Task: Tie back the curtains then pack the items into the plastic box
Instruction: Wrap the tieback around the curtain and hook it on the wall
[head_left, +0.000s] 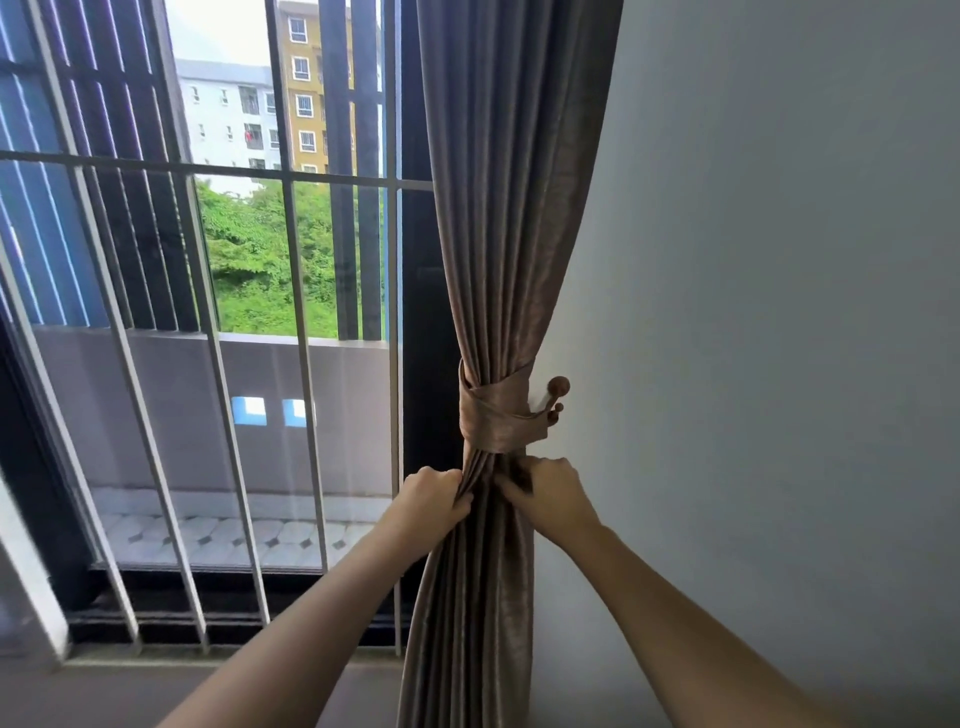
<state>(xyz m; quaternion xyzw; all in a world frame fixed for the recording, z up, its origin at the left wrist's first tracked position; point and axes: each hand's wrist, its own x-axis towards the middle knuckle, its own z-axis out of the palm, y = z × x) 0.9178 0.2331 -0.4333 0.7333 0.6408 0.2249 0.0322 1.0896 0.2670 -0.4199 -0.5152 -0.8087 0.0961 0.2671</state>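
Curtain: gathered, centre frame, bound by tieback on hook.
Left hand: pinching folds below tieback.
Right hand: same.

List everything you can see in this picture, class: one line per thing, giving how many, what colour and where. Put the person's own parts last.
curtain: one, grey-brown, gathered between window and wall.
tie-back: one, same grey-brown, wrapped around the curtain, looped to the hook.
hook: one, brown, on the wall beside the curtain.
window bars: several, pale grey, across the window at left.
wall: one, white, at right.
buildings: two, white and yellow, outside, above green trees.
left hand: one, gripping the curtain below the tie-back.
right hand: one, gripping the curtain's right side.
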